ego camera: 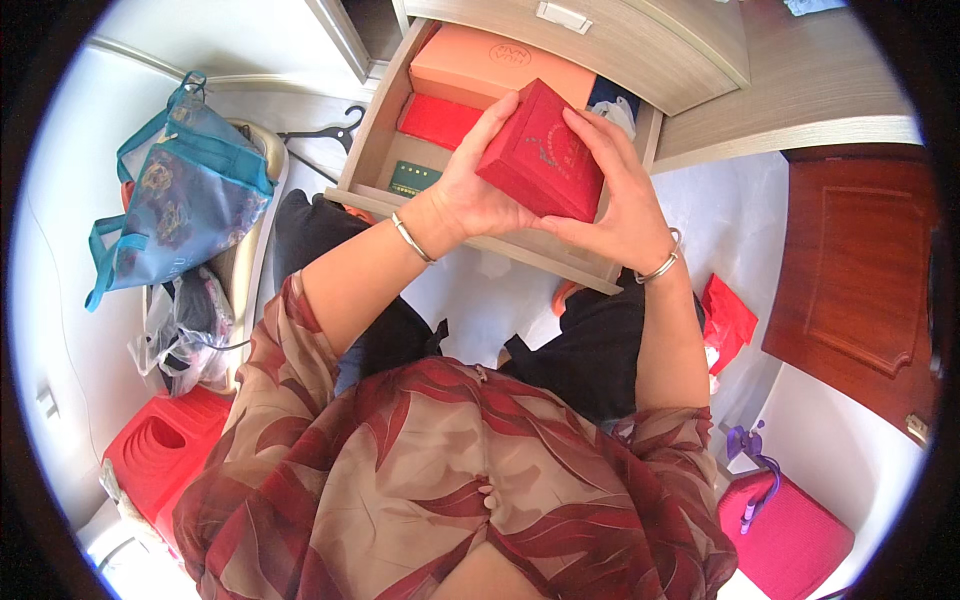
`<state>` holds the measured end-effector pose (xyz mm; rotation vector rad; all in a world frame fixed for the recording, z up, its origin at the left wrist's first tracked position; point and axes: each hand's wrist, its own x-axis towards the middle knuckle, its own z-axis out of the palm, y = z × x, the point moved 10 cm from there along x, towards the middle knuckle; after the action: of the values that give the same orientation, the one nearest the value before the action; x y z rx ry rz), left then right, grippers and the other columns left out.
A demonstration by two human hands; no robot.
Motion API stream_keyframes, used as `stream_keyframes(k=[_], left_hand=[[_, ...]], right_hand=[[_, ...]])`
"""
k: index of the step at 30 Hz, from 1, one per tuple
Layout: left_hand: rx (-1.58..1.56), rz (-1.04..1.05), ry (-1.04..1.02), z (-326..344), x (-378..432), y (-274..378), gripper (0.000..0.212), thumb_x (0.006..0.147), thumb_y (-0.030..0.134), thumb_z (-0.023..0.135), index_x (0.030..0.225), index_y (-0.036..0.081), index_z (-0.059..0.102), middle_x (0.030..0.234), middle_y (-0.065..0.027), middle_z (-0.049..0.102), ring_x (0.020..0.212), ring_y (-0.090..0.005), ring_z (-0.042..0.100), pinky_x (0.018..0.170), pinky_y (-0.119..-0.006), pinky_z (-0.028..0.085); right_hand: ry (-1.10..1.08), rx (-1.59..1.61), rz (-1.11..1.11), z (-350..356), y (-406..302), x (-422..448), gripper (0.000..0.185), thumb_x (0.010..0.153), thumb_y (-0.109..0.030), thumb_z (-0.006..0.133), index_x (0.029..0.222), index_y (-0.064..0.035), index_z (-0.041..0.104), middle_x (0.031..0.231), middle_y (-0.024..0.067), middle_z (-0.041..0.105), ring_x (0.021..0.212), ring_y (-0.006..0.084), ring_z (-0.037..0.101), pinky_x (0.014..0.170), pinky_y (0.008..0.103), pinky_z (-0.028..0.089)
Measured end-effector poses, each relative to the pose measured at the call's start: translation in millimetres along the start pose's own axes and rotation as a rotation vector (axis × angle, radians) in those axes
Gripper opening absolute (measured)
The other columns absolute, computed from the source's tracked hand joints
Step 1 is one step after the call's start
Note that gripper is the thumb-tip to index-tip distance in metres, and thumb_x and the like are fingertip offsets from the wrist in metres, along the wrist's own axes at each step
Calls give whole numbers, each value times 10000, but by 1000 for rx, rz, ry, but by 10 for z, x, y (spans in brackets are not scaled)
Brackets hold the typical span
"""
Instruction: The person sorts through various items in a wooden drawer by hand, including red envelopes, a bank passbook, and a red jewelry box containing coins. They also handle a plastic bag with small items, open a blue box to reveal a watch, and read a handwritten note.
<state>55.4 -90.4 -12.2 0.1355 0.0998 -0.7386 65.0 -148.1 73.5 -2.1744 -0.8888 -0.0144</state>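
Observation:
Both my hands hold a dark red box (540,154), tilted, above a pulled-out wooden drawer (375,193). My left hand (472,187) grips its left side and lower edge. On the right side, my right hand (619,195) has its fingers over the top edge and its thumb below. In the drawer, an orange cardboard box (465,64) lies at the back, with a bright red flat packet (439,121) before it. A dark green booklet (414,178) lies near the drawer's front left. A white plastic bag (616,116) is at the back right, partly behind my right fingers.
At left, a blue tote bag (195,187) and a clear plastic bag (176,330) rest on a cream-edged piece, near a black hanger (330,133) and a red plastic stool (161,450). A brown wooden door panel (862,270) stands right; a red bag (726,319) is on the floor.

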Motion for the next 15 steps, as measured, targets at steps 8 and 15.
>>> stream_keyframes(k=[8, 15], left_hand=[[13, -118, -54, 56, -33, -117, 599, 893, 590, 382, 1348, 202, 420, 1334, -99, 476, 1185, -318, 492, 949, -550, 415], [-112, -118, -8, -102, 23, -120, 631, 879, 613, 391, 1334, 177, 427, 1328, -120, 469, 1176, -343, 486, 908, -630, 404]], right_hand=[[-66, -23, -7, -79, 6, -41, 829, 566, -231, 774, 1321, -72, 471, 1270, 183, 454, 1151, 329, 484, 985, 383, 388], [8, -190, 6, -80, -149, -24, 832, 595, -351, 782, 1291, -22, 466, 1271, 203, 451, 1170, 363, 455, 979, 401, 394]])
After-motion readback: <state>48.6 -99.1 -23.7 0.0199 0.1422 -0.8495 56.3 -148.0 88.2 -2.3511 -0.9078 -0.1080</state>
